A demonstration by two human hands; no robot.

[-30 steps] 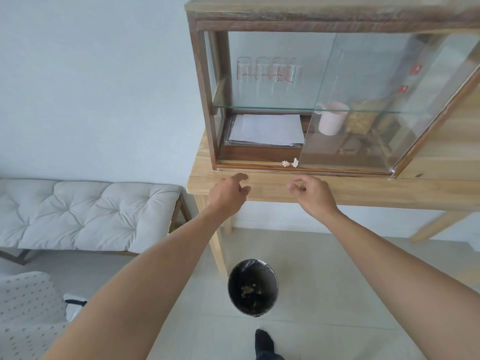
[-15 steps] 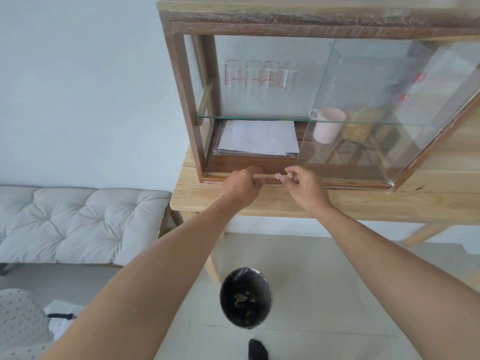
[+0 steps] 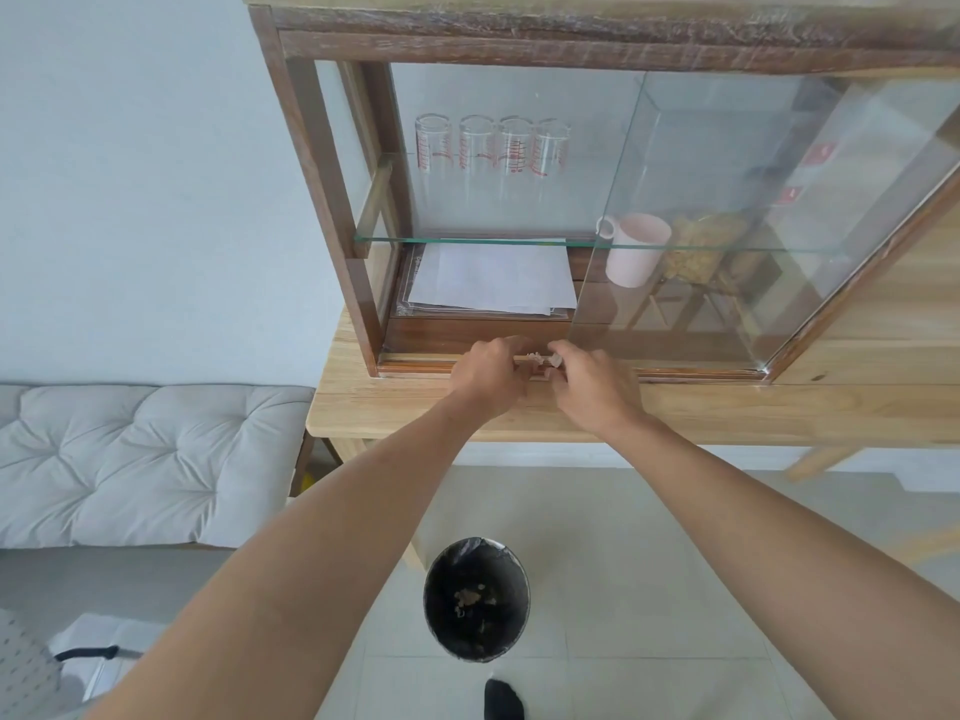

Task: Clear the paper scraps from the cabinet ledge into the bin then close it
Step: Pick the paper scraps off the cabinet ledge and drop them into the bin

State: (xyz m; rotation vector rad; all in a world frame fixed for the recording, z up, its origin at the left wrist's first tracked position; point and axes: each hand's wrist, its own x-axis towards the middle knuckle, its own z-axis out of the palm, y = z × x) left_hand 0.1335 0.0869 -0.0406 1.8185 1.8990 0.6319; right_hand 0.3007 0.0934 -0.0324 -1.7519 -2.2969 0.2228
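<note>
Head view: both hands meet at the cabinet ledge, where the paper scraps lie between them. Left hand curls loosely beside them; right hand pinches 1 scrap, apparently gathering them. The bin waits open on the floor below.

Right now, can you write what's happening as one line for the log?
left hand: at ledge | right hand: at ledge | paper scraps: between fingertips, on ledge | bin: on floor below, open | cabinet: open
</note>
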